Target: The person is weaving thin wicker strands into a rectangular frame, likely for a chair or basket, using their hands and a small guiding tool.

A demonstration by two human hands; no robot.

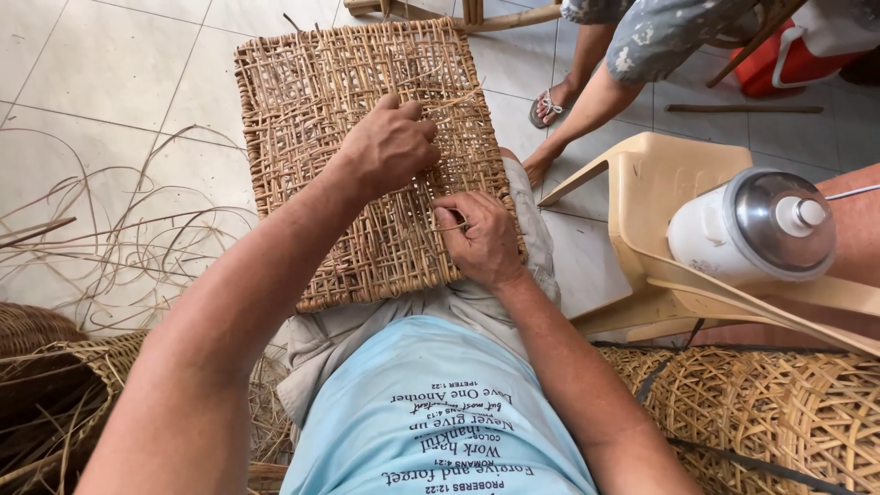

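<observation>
The right hand's fingers were curled, thumb and forefinger pinching a thin cane strand at the surface of the woven panel. The left hand lay knuckles-up on the weave just above, fingers bent and pressed into it; whether they gripped anything could not be told. The panel rested on the person's lap, tilted away toward the tiled floor. Loose cane strips lay to the left, baskets at both lower corners, a white jug on a plastic chair to the right, another person's feet beyond.
</observation>
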